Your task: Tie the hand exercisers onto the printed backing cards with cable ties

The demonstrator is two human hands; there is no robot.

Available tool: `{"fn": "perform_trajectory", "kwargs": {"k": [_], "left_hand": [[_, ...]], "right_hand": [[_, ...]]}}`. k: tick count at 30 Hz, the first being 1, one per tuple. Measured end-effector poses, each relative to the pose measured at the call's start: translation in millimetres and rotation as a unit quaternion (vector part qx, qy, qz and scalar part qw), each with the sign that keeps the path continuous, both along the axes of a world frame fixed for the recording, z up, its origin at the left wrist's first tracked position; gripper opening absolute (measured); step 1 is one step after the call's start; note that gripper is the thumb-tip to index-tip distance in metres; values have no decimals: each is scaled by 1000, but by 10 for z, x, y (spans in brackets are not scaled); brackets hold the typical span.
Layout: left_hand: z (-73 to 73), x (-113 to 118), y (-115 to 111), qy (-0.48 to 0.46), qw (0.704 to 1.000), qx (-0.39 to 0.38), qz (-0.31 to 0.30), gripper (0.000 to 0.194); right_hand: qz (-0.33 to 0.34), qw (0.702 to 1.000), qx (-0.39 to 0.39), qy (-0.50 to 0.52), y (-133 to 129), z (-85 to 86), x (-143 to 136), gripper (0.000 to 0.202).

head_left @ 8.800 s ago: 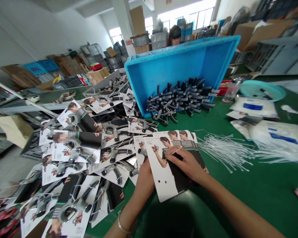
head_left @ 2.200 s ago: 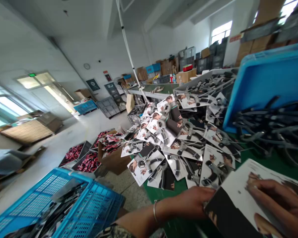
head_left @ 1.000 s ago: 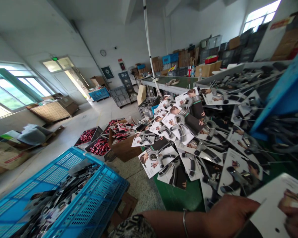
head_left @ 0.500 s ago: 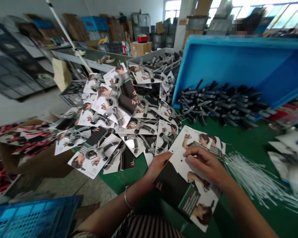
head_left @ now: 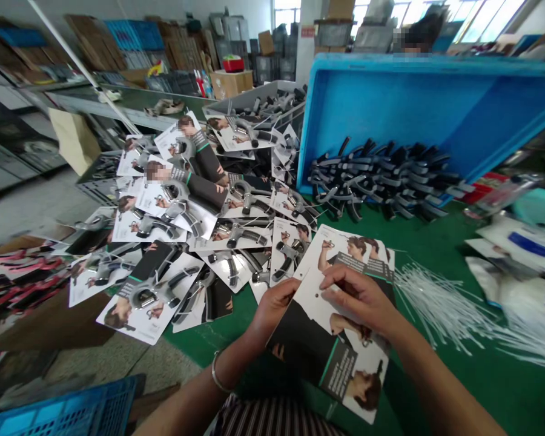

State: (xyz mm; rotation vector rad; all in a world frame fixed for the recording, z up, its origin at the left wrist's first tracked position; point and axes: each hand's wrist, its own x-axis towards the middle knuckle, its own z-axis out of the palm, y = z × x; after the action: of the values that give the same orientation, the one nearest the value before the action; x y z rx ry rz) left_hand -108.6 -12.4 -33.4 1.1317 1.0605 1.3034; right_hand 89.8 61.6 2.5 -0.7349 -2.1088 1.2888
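My left hand (head_left: 269,312) grips the upper left edge of a printed backing card (head_left: 306,330), tilted in front of my body. Across its upper part lies my right hand (head_left: 366,300), thumb and forefinger drawn together beside the card's small punched holes. Whatever sits between those fingertips is too small to make out. More printed cards (head_left: 333,245) lie just behind it on the green table (head_left: 200,348). White cable ties (head_left: 440,303) are spread to the right of my right hand. A heap of cards with grey-and-black hand grips (head_left: 157,293) tied on lies to the left.
A blue crate (head_left: 390,103) stands tipped on its side, with loose hand grips (head_left: 381,175) at its opening. White plastic packets (head_left: 518,248) lie at right. Red-and-black items fill a cardboard box (head_left: 49,327) at lower left, near a blue basket (head_left: 68,412).
The view has turned a little right, so the surroundings sit further left. Both hands keep nearly the same hold and position on the card.
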Motion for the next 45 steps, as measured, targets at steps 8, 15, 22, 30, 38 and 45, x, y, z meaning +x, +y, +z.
{"fn": "perform_trajectory", "kwargs": {"k": [8,15,22,30,38,45], "left_hand": [[166,-9,-81,-173,980,-96,-12,39],[283,-106,38,-1,993,-116,29,47],[376,21,14,-1,984,-74,159,53],[150,7,-249,45,981,-188,15,42],[262,-78,-182,339,939,-2,-58,22],[399,207,-86,588,766,166,-200,16]], "right_hand": [[-23,992,119,-41,-120,110,-94,6],[-50,981,179,-58,-259,161,-147,12],[-207,957,200,-32,-87,340,401,21],[-340,925,149,-84,439,-473,1003,26],[-350,921,166,-40,418,-729,730,24],[-336,924,159,-92,577,-610,986,24]]}}
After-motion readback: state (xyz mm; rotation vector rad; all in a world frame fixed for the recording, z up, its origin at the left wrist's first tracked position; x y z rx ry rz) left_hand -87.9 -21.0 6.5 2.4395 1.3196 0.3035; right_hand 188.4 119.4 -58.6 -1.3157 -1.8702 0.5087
